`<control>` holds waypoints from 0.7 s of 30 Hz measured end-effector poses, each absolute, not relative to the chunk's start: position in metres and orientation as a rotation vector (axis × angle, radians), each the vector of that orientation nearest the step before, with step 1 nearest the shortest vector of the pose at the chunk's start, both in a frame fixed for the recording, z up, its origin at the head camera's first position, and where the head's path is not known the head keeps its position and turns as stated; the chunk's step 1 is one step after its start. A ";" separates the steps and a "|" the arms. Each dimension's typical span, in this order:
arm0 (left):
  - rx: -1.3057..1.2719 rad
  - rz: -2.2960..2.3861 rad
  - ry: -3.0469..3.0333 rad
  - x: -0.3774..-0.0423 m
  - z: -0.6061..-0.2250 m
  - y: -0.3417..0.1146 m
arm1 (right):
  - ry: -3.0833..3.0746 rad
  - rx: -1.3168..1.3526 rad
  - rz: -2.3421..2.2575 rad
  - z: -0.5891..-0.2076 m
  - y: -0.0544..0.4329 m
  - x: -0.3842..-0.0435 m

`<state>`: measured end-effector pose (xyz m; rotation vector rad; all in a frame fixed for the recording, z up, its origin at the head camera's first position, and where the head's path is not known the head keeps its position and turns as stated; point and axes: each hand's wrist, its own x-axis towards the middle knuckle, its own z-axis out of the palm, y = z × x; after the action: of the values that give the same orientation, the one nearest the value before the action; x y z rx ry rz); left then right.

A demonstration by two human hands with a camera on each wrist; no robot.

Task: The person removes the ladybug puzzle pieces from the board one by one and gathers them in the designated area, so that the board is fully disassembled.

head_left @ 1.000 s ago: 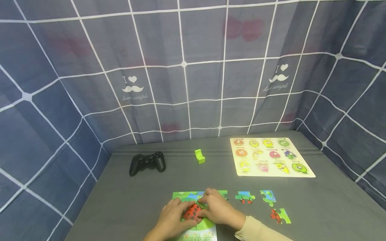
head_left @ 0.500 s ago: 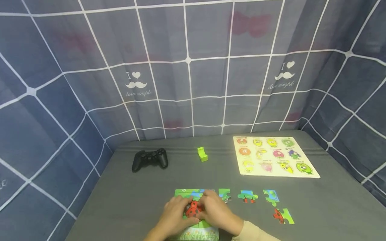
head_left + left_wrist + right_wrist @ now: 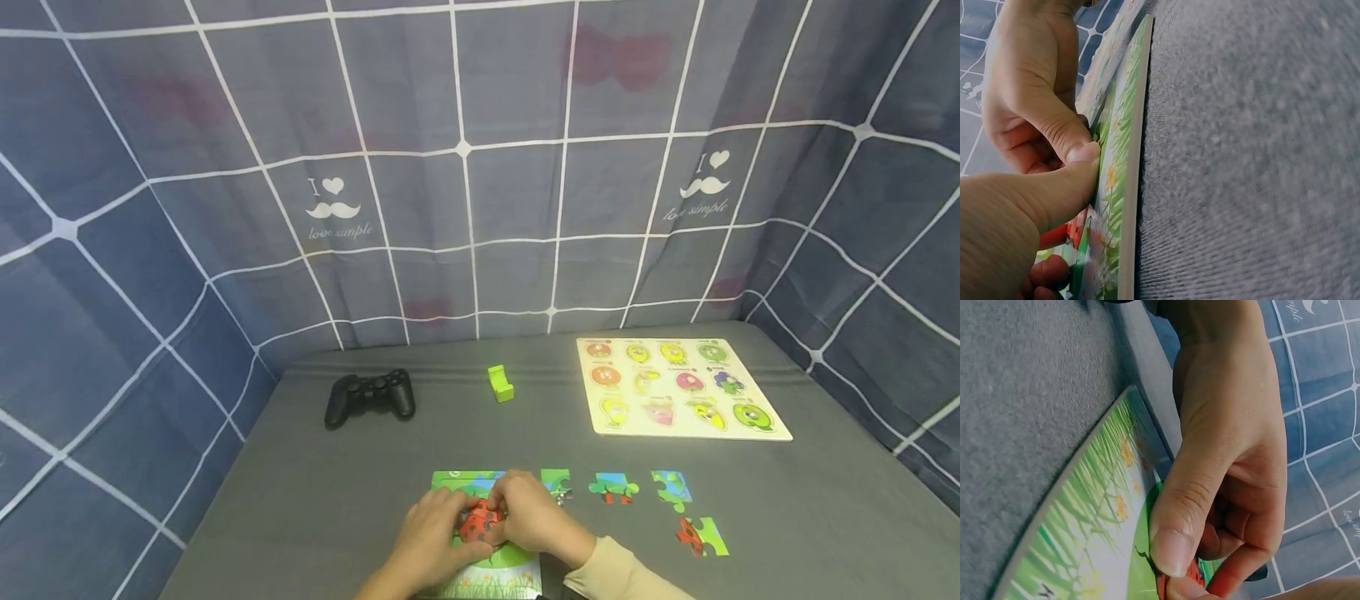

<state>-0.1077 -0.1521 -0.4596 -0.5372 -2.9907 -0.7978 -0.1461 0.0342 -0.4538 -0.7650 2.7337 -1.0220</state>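
Observation:
A ladybug jigsaw puzzle [image 3: 517, 579] on a green board lies at the front of the table. My left hand [image 3: 431, 537] rests on its left part, index finger and thumb extended on either side of the red ladybug [image 3: 478, 521]. From the right, my right hand [image 3: 532, 517] pinches a red puzzle piece [image 3: 1194, 572] between thumb and curled index finger; most of it is hidden. Both thumb tips come together over the picture in the left wrist view. Several loose pieces lie to the right: a red-and-green piece [image 3: 701, 536], a blue corner piece [image 3: 671, 486] and a blue-green piece [image 3: 613, 487].
Another green piece [image 3: 557, 482] lies at the board's upper right. Farther back are a black game controller [image 3: 370, 396], a small lime-green block [image 3: 500, 383] and a cream fruit-picture board [image 3: 682, 387]. A checked curtain [image 3: 510, 200] surrounds the back and sides.
My right fingers have drawn in tighter over the ladybug, shifting slightly; a red piece there has turned a little. My left hand stays nearly in place. The head view has shifted slightly.

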 end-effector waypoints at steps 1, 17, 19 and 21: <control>-0.535 -0.795 -2.987 -0.108 -0.460 -0.152 | 2.736 -0.766 -1.024 -0.454 0.034 -0.146; -0.593 -0.763 -2.969 -0.106 -0.457 -0.154 | 2.669 -0.830 -1.155 -0.457 0.038 -0.136; -0.597 -0.749 -2.961 -0.106 -0.458 -0.154 | 2.667 -0.840 -1.135 -0.458 0.040 -0.135; -0.603 -0.734 -2.951 -0.105 -0.458 -0.155 | 2.661 -0.841 -1.116 -0.458 0.041 -0.135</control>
<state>-0.1052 -0.1547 -0.4583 -0.6026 -2.9515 -0.7336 -0.1347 0.0407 -0.4581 -0.8406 2.6614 -1.1156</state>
